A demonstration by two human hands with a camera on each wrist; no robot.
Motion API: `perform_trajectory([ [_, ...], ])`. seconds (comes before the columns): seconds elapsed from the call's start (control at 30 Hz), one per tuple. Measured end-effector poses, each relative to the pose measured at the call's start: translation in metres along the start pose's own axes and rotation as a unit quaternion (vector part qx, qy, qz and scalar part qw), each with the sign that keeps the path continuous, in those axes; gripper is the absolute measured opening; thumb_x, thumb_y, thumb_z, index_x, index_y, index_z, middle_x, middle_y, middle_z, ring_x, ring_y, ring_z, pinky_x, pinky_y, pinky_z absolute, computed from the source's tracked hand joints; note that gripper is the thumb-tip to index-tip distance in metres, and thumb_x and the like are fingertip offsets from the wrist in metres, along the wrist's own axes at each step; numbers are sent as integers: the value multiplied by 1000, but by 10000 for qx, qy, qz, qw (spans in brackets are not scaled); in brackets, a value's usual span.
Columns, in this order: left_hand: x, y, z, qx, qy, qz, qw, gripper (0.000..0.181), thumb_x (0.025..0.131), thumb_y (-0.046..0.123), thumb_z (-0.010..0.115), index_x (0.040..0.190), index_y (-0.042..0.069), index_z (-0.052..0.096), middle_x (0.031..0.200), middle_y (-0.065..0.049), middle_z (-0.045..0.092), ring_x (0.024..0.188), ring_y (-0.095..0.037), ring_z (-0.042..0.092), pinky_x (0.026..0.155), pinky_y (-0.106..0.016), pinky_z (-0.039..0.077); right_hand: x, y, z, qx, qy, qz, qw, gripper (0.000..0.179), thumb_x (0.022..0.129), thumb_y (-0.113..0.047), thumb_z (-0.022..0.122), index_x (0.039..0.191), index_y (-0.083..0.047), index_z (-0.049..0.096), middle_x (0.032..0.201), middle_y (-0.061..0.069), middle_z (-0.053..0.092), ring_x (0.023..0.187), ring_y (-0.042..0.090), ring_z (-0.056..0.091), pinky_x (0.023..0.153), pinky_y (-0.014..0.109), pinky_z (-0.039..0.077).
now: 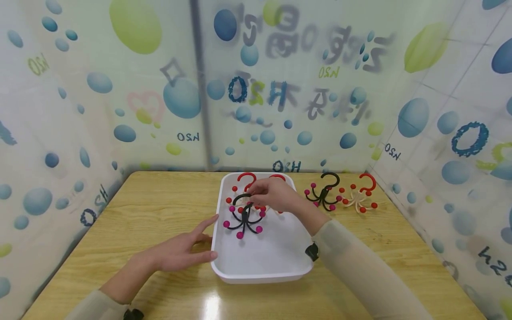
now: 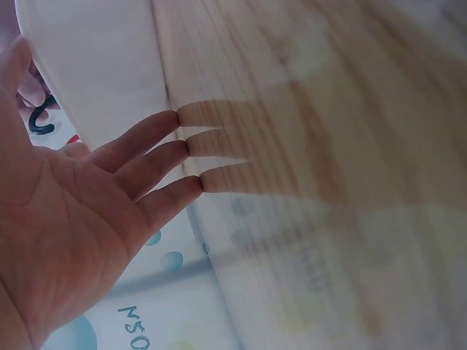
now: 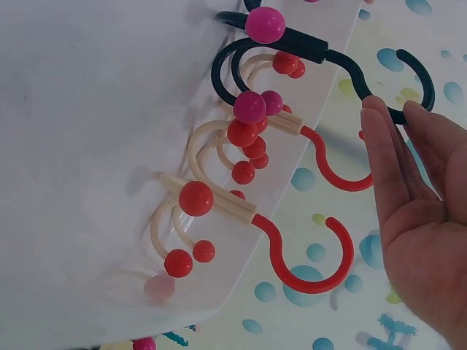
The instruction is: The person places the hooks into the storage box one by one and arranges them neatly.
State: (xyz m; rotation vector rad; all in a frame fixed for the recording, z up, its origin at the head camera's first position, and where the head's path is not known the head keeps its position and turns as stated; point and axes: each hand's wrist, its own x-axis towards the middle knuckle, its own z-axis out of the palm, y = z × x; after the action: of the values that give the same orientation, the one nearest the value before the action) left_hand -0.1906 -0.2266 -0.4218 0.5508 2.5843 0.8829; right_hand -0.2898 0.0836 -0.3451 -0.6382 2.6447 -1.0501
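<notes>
My right hand (image 1: 276, 193) pinches the hook end of a black hook hanger (image 1: 245, 218) between thumb and fingers. The hanger has several curved arms tipped with pink balls, and it is over the far left part of a white tray (image 1: 272, 258). Beside and behind it in the tray are two cream hangers with red hooks (image 3: 306, 284) and red balls, partly hidden in the head view by the hand. At the tray's left side is my left hand (image 1: 180, 249), fingers extended and spread, thumb and fingertips at the rim.
On the wooden table (image 1: 160, 200), right of the tray, lie another black hanger (image 1: 324, 195) with pink balls and a cream hanger (image 1: 357, 200) with a red hook. A patterned curtain (image 1: 160, 146) encloses the table at the back and sides.
</notes>
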Motion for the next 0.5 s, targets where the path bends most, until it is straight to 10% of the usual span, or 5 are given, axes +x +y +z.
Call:
perform_trajectory([
  [0.5, 0, 3, -1, -102, -65, -201, 9997, 95, 104, 63, 67, 177, 39, 12, 156, -11, 65, 149, -42, 57, 123, -73, 40, -2, 1, 0, 49, 8, 60, 10000, 17, 102, -21, 81, 120, -20, 81, 105, -3, 80, 104, 31, 79, 83, 29, 65],
])
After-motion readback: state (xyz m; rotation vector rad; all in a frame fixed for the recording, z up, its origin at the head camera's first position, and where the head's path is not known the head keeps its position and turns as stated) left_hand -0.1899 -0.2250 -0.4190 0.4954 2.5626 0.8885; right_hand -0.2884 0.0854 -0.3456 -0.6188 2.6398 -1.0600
